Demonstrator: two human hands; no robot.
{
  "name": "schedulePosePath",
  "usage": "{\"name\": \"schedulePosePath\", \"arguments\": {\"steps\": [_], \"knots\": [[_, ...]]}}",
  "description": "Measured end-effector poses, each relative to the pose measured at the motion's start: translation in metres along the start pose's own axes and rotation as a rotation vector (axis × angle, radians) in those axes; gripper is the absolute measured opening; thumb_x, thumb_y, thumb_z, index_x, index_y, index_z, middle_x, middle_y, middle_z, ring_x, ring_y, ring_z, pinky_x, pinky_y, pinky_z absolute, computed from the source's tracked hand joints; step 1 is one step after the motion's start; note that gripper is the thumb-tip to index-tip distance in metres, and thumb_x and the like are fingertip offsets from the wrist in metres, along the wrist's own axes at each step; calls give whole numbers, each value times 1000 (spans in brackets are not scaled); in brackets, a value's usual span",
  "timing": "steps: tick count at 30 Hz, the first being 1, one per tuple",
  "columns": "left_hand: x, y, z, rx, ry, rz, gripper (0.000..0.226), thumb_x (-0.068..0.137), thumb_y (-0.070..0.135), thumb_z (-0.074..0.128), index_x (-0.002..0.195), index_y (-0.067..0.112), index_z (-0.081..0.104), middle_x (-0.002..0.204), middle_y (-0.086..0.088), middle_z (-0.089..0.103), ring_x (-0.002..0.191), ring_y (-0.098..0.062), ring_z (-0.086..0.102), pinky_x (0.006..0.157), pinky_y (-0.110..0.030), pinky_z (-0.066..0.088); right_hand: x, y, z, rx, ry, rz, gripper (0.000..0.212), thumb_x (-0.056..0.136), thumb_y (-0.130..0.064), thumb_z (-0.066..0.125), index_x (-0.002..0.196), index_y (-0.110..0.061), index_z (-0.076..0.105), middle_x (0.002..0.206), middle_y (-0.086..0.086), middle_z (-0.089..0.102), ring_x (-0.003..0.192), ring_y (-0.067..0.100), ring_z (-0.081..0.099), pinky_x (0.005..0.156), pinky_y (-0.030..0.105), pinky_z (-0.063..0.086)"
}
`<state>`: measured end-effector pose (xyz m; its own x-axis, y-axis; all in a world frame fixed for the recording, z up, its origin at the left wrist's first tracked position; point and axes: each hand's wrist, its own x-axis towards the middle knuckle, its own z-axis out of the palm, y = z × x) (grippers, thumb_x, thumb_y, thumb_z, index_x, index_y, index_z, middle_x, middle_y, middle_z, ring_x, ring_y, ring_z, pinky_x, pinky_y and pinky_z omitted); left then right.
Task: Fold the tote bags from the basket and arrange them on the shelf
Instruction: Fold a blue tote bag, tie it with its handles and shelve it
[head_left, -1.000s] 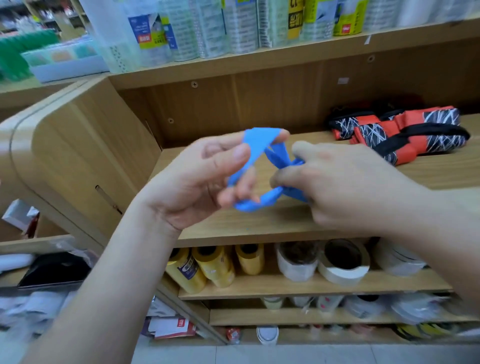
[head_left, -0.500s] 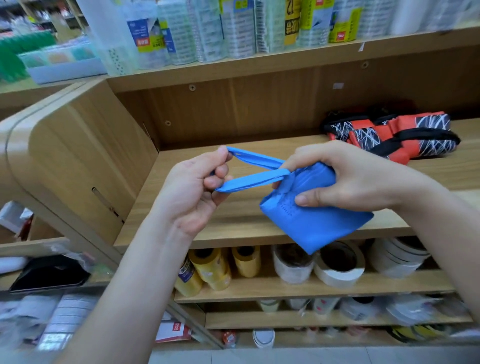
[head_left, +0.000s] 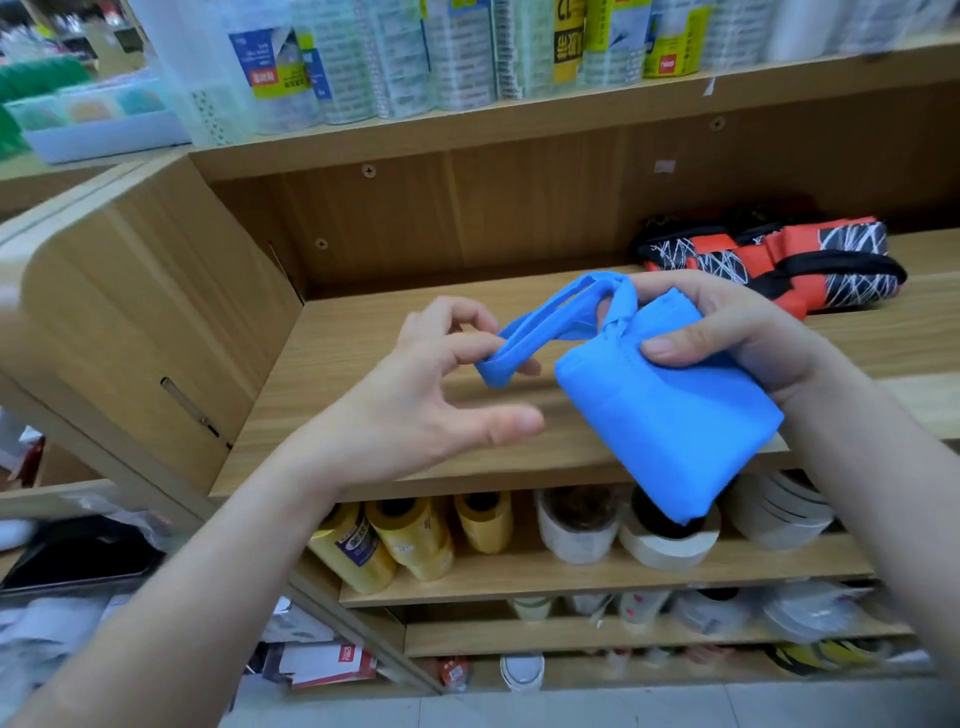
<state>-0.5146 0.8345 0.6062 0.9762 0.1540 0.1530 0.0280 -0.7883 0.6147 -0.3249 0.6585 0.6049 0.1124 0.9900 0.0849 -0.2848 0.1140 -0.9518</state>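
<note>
Here, wooden shelf (head_left: 353, 332) above tape rolls (head_left: 576, 530).

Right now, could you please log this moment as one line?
left hand holds handles | right hand grips folded blue tote | red patterned bag on shelf

numeral "12" legible on the yellow-black label (head_left: 568, 36) of a top-shelf roll pack (head_left: 550, 52); remaining labels blurred, unreadable.
</note>
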Motion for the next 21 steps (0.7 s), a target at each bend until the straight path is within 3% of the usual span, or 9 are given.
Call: {"name": "schedulePosePath", "arguments": {"steps": [2, 3, 6, 8, 12, 15, 17, 18, 21], "knots": [[2, 1, 6, 62, 219, 123, 27, 69, 54, 71, 83, 32, 74, 114, 13, 48, 110, -12, 43, 93, -9, 30, 1, 2, -3, 41, -28, 24, 31, 72, 7, 51, 87, -10, 72, 78, 10, 71, 63, 22, 71, 55, 27, 56], [3, 2, 6, -95, 291, 154, 24, 70, 45, 74, 78, 23, 74, 109, 10, 54, 105, -13, 48, 92, -14, 34, 1, 4, -6, 60, -44, 31, 26, 71, 5, 61, 91, -8, 71, 80, 11, 71, 65, 23, 72, 57, 28, 57], [6, 8, 0, -874, 208, 189, 16, 76, 28, 76, 82, 15, 71, 80, 2, 62, 84, -16, 59, 90, -31, 46, 3, 12, -8, 151, -44, 70, 48, 57, -13, 86, 99, -4, 65, 83, 14, 70, 67, 25, 71, 58, 30, 57], [11, 12, 2, -1044, 160, 189, 20, 83, 31, 68, 94, 15, 69, 64, 5, 52, 67, -14, 54, 93, -38, 46, 5, 18, -7, 224, -42, 50, 51, 59, -14, 85, 102, -2, 61, 84, 14, 69, 67, 25, 71, 58, 29, 57], [16, 16, 10, -1005, 17, 133, 50, 83, 31, 70, 129, 15, 56, 66, 12, 48, 57, -6, 42, 75, -22, 48, 6, 27, -1, 238, 70, -18, 41, 59, -14, 81, 97, -5, 70, 85, 13, 71, 69, 23, 72, 60, 28, 57], [18, 21, 17, -746, -1, 91, 49, 84, 16, 71, 131, 20, 56, 90, 2, 67, 77, -6, 58, 67, -21, 49, 9, 34, 6, 231, 244, -39, 29, 70, -3, 67, 98, 0, 68, 86, 17, 72, 70, 25, 71, 61, 28, 58], [17, 22, 26, -624, 47, 68, 52, 77, 22, 77, 126, 25, 60, 106, -18, 66, 98, -14, 60, 78, -43, 55, 11, 37, 9, 278, 356, -61, 31, 77, -4, 56, 106, 4, 64, 93, 21, 70, 77, 30, 70, 68, 33, 59], [14, 22, 31, -591, 75, 56, 57, 71, 25, 81, 124, 27, 61, 113, -19, 65, 105, -16, 60, 90, -48, 53, 12, 38, 10, 285, 418, -74, 34, 77, -5, 55, 109, 4, 63, 96, 22, 69, 81, 32, 69, 72, 36, 59], [8, 19, 49, -606, 172, 48, 64, 66, 17, 87, 122, 31, 58, 121, 7, 67, 115, -10, 61, 100, -28, 48, 14, 37, 9, 244, 595, -118, 39, 70, -5, 61, 108, 3, 64, 96, 22, 69, 83, 35, 68, 75, 39, 58]]}}
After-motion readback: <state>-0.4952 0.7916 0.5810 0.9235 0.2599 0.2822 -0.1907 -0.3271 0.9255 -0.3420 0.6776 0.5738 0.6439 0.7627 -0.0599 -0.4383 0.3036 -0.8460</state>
